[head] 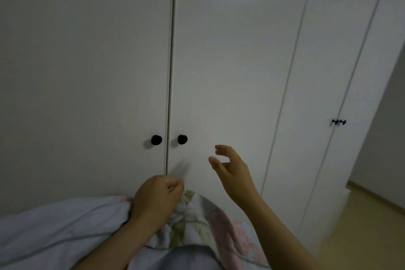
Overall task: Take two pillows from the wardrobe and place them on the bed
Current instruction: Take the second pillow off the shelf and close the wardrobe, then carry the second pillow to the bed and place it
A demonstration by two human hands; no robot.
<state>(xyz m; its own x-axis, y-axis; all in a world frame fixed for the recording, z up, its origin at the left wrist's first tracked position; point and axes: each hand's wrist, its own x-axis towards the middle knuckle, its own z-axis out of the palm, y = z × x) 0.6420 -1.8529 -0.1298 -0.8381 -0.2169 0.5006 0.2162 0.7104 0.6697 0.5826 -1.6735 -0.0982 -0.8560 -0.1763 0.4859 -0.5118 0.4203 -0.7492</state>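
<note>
The white wardrobe (219,61) fills the view, and both middle doors are closed. Two round black knobs sit side by side, the left knob (156,140) and the right knob (182,139). A floral pillow (197,226) is pressed against my body at the bottom, with pale blue bedding (54,226) bunched to its left. Whether that is a second pillow I cannot tell. My left hand (155,199) is curled on the pillow's top edge. My right hand (232,173) hovers empty with fingers apart, below and to the right of the right knob, not touching it.
Further right, another pair of wardrobe doors carries small black knobs (338,122), also closed. Light wooden floor (361,237) shows at the lower right, beside a grey wall (383,138).
</note>
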